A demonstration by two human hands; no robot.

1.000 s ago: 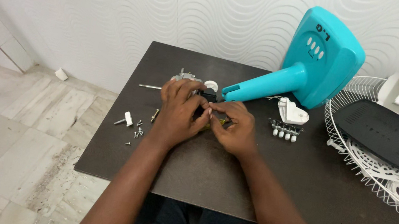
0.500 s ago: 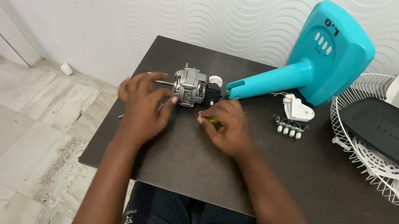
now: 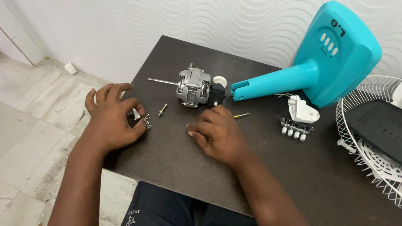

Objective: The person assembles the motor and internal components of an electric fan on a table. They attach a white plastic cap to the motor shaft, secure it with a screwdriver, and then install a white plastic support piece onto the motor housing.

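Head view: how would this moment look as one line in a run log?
left hand: on small screws | right hand: resting on table, screwdriver beside | fan motor: lying untouched

Near edge of table (image 3: 193, 171): bare between the two forearms, a hand can pass.
Left edge: small screws (image 3: 144, 119) lie under the left hand (image 3: 109, 119).
Middle: motor (image 3: 194, 87) with its thin shaft stands behind the right hand (image 3: 216, 133).
Right side: blue fan stand (image 3: 322, 56), white switch block (image 3: 294, 128) and wire guard (image 3: 385, 168) fill the way.
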